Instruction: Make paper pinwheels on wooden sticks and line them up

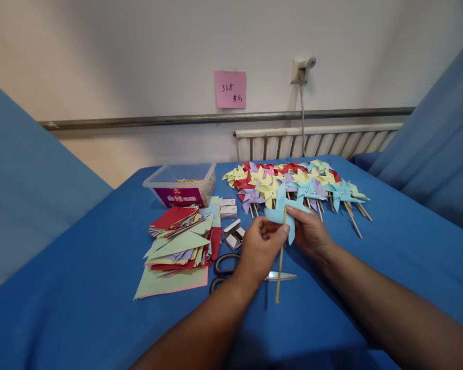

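Observation:
A light-blue paper pinwheel [281, 210] on a thin wooden stick [280, 272] is held up over the table between both hands. My left hand [260, 241] is closed, its thumb pressing on the stick just below the blades. From the other side my right hand [310, 228] pinches the pinwheel near its middle, where the stick's top end lies against the paper. Scissors [281, 276] lie on the cloth below, their dark handles partly behind my left wrist. Beside my left hand stands a small opened white box [234, 235].
Many finished pinwheels [268, 187] lie at the back right. On the left are stacked coloured paper sheets [177, 252], a clear plastic tub [212, 180] holding sticks, and small white boxes [228, 211]. A blue cloth [81, 288] covers the table; a radiator [320, 139] is behind it.

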`<act>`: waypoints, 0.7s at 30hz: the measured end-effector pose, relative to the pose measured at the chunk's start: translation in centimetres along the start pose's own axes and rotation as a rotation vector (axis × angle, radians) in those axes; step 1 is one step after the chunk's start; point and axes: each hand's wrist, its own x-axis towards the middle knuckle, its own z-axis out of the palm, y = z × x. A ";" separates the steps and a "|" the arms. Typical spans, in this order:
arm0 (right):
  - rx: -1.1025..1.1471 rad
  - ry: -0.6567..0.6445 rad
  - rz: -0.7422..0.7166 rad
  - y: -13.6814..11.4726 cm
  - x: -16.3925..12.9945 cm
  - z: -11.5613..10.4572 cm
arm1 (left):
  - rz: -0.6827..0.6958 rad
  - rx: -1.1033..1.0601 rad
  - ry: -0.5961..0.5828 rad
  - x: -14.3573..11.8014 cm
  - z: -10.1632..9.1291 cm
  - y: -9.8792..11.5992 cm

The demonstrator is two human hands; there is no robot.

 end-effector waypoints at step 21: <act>-0.264 -0.026 -0.191 0.4 -0.3 0.0 | -0.231 -0.334 0.061 1.7 -0.8 -0.5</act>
